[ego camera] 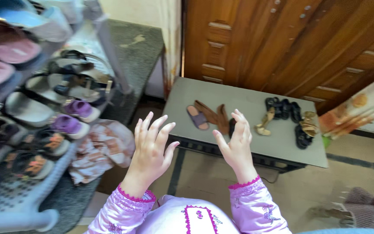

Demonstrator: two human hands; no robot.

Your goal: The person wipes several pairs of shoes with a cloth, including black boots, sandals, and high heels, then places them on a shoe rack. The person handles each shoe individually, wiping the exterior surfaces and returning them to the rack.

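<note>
Hovering empty with fingers spread wide, the left hand (150,149) and right hand (237,145) hang above the grey table (239,147), nearest the purple slipper (198,117) and brown sandals (215,116); sorting seems barely begun, a grasp judged next.

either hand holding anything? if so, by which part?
Nothing held. Left hand and right hand are raised, fingers spread, above the table of sandals.

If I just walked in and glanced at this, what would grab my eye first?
Two raised, empty hands in the foreground, the left hand and right hand, fingers spread, in pink embroidered sleeves. Beyond them a low grey table before a wooden door carries scattered sandals, including a purple slipper and black sandals. At left stands a crowded shoe rack.
</note>
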